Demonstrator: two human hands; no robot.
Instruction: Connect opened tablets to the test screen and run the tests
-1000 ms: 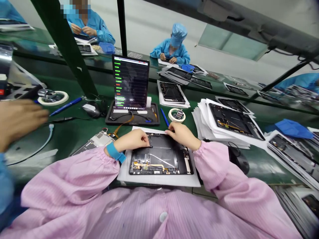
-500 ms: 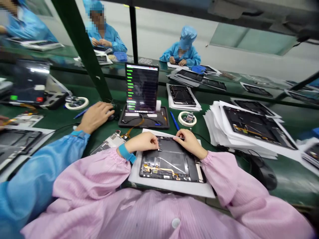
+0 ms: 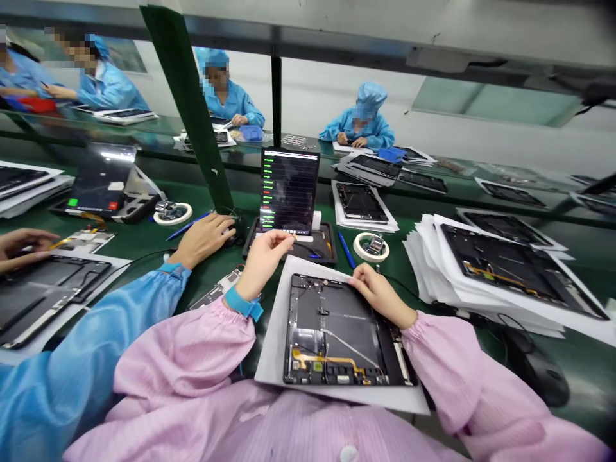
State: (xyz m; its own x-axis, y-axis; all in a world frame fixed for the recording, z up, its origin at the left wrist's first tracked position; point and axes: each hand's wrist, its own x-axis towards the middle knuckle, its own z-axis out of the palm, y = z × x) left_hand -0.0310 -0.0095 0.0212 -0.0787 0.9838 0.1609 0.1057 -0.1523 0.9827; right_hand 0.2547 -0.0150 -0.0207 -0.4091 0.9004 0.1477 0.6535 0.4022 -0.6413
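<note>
My left hand [image 3: 264,258] is raised off the upper left of an opened tablet chassis [image 3: 337,330], its fingertips pinched together; any thin item between them is too small to tell. My right hand [image 3: 380,295] rests at the chassis's upper right corner, touching its edge. The chassis lies on a white foam sheet [image 3: 274,327], its dark inner frame showing a gold flex cable [image 3: 327,359]. A blue band [image 3: 243,303] circles my left wrist. Pink striped sleeves cover both my arms.
A co-worker's blue-sleeved hand [image 3: 202,239] lies on a mouse beside a lit tablet screen [image 3: 289,191] standing in a black tray [image 3: 315,247]. A tape roll [image 3: 371,247] and blue pen [image 3: 346,250] sit ahead; a stacked sheet pile [image 3: 500,276] rises right.
My left hand has lifted off the chassis and moved up and away. The chassis and sheet now sit lower and more squarely in view, and the co-worker's hand has stayed at the mouse.
</note>
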